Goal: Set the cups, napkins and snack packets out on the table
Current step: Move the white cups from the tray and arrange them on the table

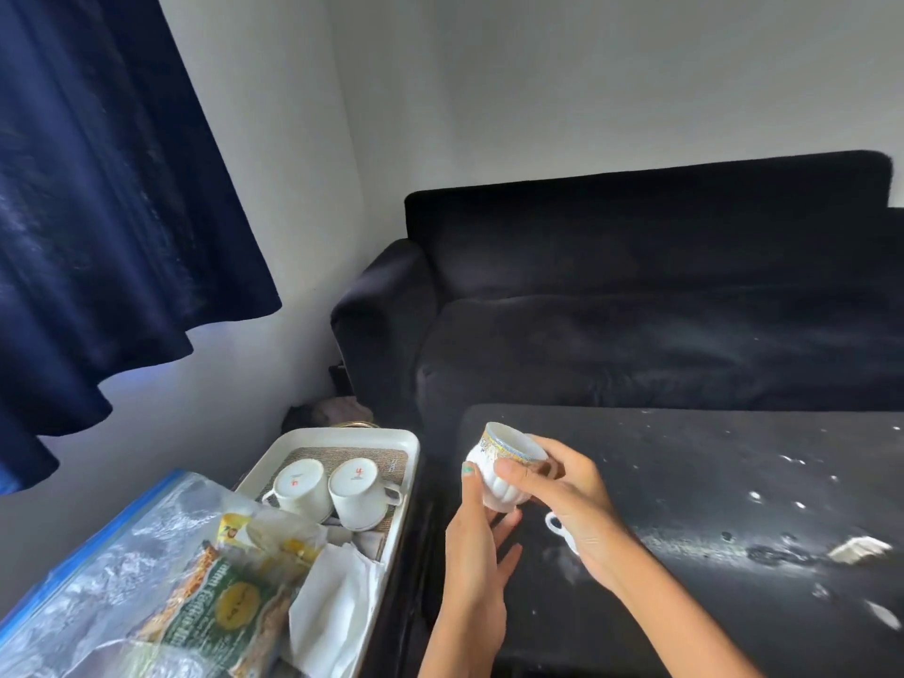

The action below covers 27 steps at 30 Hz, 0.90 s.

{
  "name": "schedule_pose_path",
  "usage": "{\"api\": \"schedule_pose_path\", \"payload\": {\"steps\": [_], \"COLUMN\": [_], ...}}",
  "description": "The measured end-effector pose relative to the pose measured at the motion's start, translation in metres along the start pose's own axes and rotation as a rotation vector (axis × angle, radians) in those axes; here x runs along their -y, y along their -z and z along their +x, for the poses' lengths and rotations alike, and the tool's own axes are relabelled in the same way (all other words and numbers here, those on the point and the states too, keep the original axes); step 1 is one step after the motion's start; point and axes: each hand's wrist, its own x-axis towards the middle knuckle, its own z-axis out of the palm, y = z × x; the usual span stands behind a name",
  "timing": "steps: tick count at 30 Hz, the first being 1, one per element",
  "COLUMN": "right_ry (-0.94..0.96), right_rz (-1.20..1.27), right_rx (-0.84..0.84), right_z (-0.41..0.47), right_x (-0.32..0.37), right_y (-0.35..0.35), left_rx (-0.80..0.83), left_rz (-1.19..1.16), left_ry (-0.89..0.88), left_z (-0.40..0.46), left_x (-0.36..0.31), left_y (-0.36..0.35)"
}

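My right hand (562,506) grips a white ribbed cup with a patterned rim (499,462), tilted, above the left part of the black table (685,482). My left hand (477,545) touches the cup's side from below, fingers straight. Under my right hand the handle of another white cup (557,526) shows on the table. Two plain white cups (301,489) (359,494) lie upside down in the white tray (406,486). White napkins (332,609) and snack packets (230,604) lie at the tray's near end.
A clear plastic bag with a blue edge (98,579) covers the near left. A black sofa (636,310) stands behind the table and a dark blue curtain (98,163) hangs at left. Crumpled white scraps (858,550) and specks lie on the table's right part.
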Motion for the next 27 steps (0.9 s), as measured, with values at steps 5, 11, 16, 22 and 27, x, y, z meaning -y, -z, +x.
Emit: {"api": "schedule_pose_path", "payload": {"steps": [5, 11, 16, 22, 27], "right_ry": [0.053, 0.234, 0.217, 0.111, 0.018], "right_rz": [-0.131, -0.690, -0.826, -0.985, -0.999], "right_rx": [-0.147, -0.358, -0.353, -0.356, -0.400], "right_z": [-0.007, -0.017, -0.027, -0.039, -0.039], "right_x": [-0.002, -0.001, -0.011, -0.038, -0.066], "right_y": [0.018, 0.035, 0.060, 0.097, 0.120], "left_rx": [-0.065, 0.053, 0.172, 0.197, 0.241], "left_rz": [0.294, 0.580, 0.572, 0.623, 0.627], "left_ry": [-0.206, -0.424, -0.392, -0.304, -0.188], "left_z": [-0.007, -0.004, -0.001, 0.005, 0.014], "left_x": [0.011, 0.028, 0.051, 0.095, 0.124], "left_y": [-0.015, -0.028, -0.038, -0.054, -0.066]}}
